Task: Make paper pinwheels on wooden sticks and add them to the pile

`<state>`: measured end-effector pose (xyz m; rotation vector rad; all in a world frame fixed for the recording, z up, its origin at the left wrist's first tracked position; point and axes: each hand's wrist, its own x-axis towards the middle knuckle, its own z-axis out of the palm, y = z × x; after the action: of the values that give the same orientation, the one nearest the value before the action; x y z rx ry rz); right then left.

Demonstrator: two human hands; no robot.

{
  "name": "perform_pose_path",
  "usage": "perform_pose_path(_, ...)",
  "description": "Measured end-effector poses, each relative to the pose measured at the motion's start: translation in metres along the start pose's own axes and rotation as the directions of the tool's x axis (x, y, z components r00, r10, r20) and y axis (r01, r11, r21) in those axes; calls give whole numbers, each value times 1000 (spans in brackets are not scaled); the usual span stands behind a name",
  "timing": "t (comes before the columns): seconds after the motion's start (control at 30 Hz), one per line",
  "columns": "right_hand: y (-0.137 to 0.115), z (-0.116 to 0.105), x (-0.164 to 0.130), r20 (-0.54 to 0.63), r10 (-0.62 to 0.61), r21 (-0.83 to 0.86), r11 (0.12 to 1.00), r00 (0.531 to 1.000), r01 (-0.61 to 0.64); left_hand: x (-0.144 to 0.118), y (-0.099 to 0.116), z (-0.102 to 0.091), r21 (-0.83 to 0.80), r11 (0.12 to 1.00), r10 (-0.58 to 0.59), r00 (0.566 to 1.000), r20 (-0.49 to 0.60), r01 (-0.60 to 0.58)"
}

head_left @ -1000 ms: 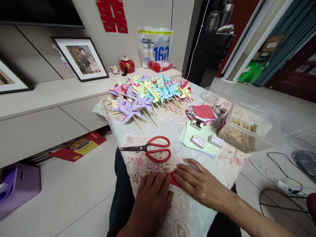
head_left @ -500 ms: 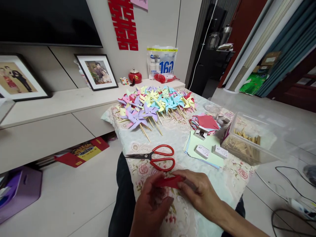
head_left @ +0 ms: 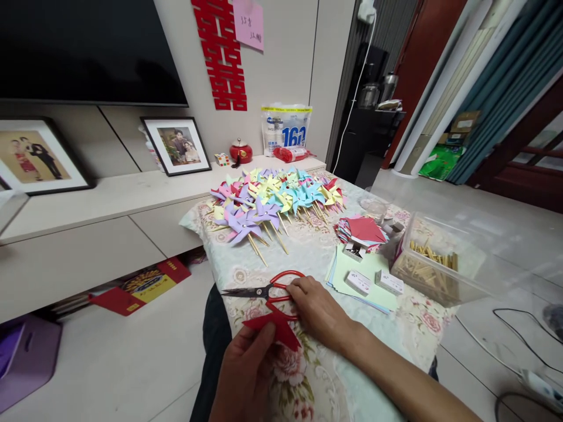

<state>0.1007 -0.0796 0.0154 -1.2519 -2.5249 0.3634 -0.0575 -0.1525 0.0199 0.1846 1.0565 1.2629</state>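
Note:
A piece of folded red paper (head_left: 285, 333) is pinched in my left hand (head_left: 246, 366), the thumb lying on top of it. It has a pointed corner on the left and another at the lower right. Just beyond it, my right hand (head_left: 319, 310) has its fingers curled at the red handles of a pair of scissors (head_left: 259, 292). The dark blades lie flat on the cloth and point left. How firmly the fingers grip the handles is partly hidden by the hand itself.
Pastel paper pinwheels (head_left: 272, 196) on sticks crowd the table's far end. At the right are red paper squares (head_left: 366, 230), pale green sheets (head_left: 336, 272), small white boxes (head_left: 358, 282) and a clear bin (head_left: 407, 272) of wooden sticks. A floral cloth (head_left: 316, 387) covers the table.
My right hand has let go of the red paper and moved forward to the scissors' handles. My left hand keeps the paper, now turned flatter and shifted slightly left. The camera view has tilted upward.

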Motion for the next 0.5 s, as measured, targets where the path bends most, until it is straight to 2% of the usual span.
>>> perform_pose_path(0.1,-5,-1,4,91,27,-138,990,995,-14,5,3,2,-80,997,-6,997,76,12)
perform_pose_path(0.23,-12,-13,-9,155,28,-156,988,988,-3,10,7,3,-153,988,1,991,131,19)
perform_pose_path(0.37,-7,-17,-40,96,60,-141,989,994,-46,12,8,0,-210,977,-17,990,139,46)
perform_pose_path(0.5,9,-14,-76,55,195,-34,981,979,-193,16,7,-3,-273,960,-32,991,126,66)
